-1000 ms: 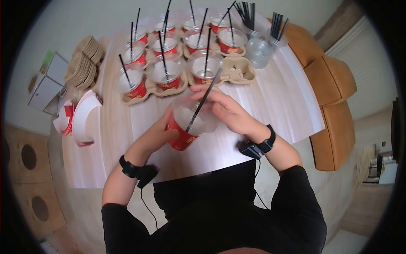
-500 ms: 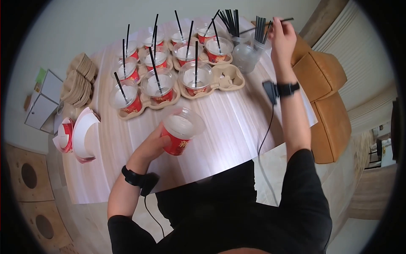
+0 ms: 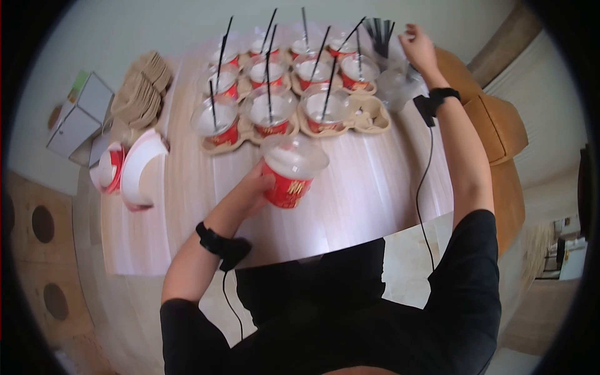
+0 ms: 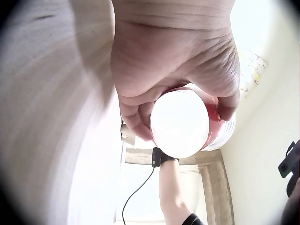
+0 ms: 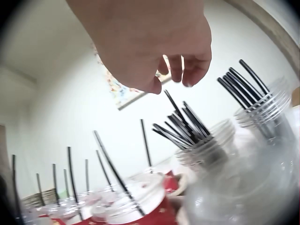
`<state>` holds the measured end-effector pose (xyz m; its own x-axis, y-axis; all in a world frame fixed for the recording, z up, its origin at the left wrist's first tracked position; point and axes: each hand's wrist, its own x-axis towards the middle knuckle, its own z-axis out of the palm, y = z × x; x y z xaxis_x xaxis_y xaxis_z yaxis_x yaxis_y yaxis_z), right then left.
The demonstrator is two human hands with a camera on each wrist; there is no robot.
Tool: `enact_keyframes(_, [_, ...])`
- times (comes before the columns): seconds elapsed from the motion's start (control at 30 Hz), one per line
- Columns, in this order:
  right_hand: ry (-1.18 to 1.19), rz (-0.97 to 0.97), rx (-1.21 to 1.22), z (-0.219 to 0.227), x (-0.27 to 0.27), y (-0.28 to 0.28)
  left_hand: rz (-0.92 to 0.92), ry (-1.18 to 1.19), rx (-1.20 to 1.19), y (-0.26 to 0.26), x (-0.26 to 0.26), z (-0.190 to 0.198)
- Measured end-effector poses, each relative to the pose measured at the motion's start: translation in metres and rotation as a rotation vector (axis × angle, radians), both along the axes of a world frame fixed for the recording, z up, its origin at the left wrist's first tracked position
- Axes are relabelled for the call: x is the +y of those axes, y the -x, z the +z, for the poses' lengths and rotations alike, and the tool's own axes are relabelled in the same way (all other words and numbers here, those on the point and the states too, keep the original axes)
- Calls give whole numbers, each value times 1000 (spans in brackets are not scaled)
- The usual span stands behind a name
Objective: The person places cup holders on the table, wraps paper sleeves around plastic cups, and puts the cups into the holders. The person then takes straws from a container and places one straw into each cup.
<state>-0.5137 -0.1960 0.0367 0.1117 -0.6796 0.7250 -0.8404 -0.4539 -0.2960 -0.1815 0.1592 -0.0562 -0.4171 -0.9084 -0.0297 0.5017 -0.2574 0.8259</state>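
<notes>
Left hand (image 3: 253, 192) grips cup (image 3: 289, 185); right hand (image 3: 420, 49), fingers loosely parted, empty, near straws (image 5: 185, 127), should pinch one.

The head view faces forward and down over the table (image 3: 375, 169). The left wrist view looks closely along the left hand (image 4: 173, 61), facing the red cup (image 4: 183, 123) base-on. The right wrist view looks past the right hand (image 5: 159, 42) toward the straws (image 5: 190, 133). The head view shares cup and straws.

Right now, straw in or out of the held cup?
Out: straws stand in the tray cups, but none shows in the held cup, left hand gripping it.
</notes>
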Motion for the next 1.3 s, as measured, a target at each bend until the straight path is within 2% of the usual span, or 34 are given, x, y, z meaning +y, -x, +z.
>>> enact_keyframes(0.07, [11,275,-310,13,40,-19,19,1,18,-1,-1,-2])
enact_keyframes(0.13, [-210,526,-530,27,118,-46,55,22,6,0,-1,5])
enact_keyframes(0.2, [-551,832,-450,27,196,-63,40,-5,9,-3,-1,7])
enact_keyframes(0.27, [-534,1009,-33,18,256,-79,0,-9,55,-3,0,4])
enact_keyframes(0.33, [-511,1057,76,17,289,-98,9,10,44,1,1,3])
enact_keyframes(0.4, [-513,1045,95,1,295,-107,-1,43,32,3,0,4])
enact_keyframes(0.47, [-509,1022,118,-12,296,-108,-81,-58,-3,-1,2,4])
enact_keyframes(0.67, [-510,1077,7,-22,292,-93,-145,-31,-20,3,1,7])
enact_keyframes(0.73, [-629,1148,-40,-19,293,-87,-156,-32,-27,5,1,7])
enact_keyframes(0.87, [-735,1127,-39,-23,292,-80,-176,-35,-45,5,2,5])
enact_keyframes(0.93, [-685,1191,-284,-36,283,-75,-200,-18,-69,0,0,-2])
enact_keyframes(0.97, [-683,1187,-280,-35,280,-68,-219,-4,-95,-1,-1,-4])
enact_keyframes(1.03, [-780,814,-544,-27,275,-52,-234,-5,-92,-1,2,-2])
enact_keyframes(1.1, [-707,544,-594,-30,242,-19,-246,-2,-83,-1,3,2])
enact_keyframes(1.17, [-654,389,-890,-28,208,5,-256,-51,-102,-1,3,2])
enact_keyframes(1.2, [-687,486,-1084,-38,179,25,-266,-50,-99,-1,3,2])
enact_keyframes(1.27, [-738,446,-1124,-39,149,45,-245,-41,-98,-1,4,1])
enact_keyframes(1.3, [-727,325,-1088,-44,136,51,-253,-40,-102,0,3,1])
